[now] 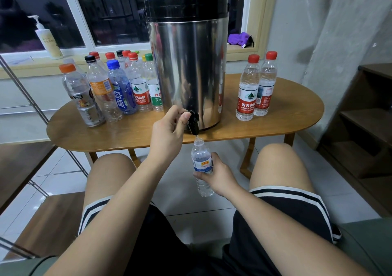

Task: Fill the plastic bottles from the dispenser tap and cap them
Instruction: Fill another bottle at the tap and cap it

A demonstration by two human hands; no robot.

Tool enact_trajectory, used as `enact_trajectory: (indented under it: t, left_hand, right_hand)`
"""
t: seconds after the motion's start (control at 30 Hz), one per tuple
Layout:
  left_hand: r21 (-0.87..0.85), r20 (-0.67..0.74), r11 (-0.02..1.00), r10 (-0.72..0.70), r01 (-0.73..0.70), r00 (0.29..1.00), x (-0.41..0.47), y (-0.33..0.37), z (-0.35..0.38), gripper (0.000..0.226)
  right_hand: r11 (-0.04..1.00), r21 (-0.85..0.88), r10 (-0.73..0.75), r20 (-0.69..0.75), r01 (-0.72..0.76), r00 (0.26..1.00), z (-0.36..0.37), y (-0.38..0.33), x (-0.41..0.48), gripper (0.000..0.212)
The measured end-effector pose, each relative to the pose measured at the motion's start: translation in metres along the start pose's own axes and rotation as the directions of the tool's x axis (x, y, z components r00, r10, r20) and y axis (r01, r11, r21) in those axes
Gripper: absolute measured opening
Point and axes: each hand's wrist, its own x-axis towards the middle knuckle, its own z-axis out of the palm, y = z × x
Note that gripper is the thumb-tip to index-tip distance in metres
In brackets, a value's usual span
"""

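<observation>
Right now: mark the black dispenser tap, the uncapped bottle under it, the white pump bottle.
black plastic dispenser tap (194, 125): head view, on its spout body.
uncapped clear plastic bottle (200, 152): head view, on its shoulder.
white pump bottle (48, 43): head view, on its body.

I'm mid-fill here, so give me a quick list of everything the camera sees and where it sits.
dispenser: one, steel with black lid, centre of table
tap: one, black, low on the dispenser's front
open bottle: one, clear, uncapped, mouth right under the tap
mixed bottles: about ten, clear with red, black, blue, orange, yellow and green caps, on the table left of the dispenser
red-capped bottles: two, clear, on the table right of the dispenser
table: one, brown wood, oval
pump bottle: one, pale, left windowsill
cloth: one, purple, right windowsill
shelf: one, dark wood, far right
left hand: pinches the tap's lever
right hand: grips the open bottle
</observation>
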Motion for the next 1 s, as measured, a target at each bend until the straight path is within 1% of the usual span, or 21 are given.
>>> enact_trajectory:
  t: [0.57, 0.87, 1.0]
  left_hand:
    - [-0.001, 0.006, 1.0, 0.0, 0.0, 1.0, -0.0001, -0.0009, -0.0009, 0.02]
    - [0.012, 0.007, 1.0, 0.006, -0.006, 1.0, -0.0007, -0.0006, -0.0012, 0.023]
    - [0.014, 0.002, 1.0, 0.007, -0.007, 1.0, -0.0003, -0.0012, -0.0007, 0.022]
  right_hand:
    - [1.0, 0.0, 0.002, -0.005, -0.002, 1.0, 0.0008, 0.0021, 0.0014, 0.061]
    - [1.0, 0.015, 0.002, -0.014, -0.001, 1.0, 0.0022, 0.0042, 0.002, 0.064]
    - [1.0, 0.01, 0.011, -0.019, -0.01, 1.0, 0.0026, 0.0035, 0.0025, 0.062]
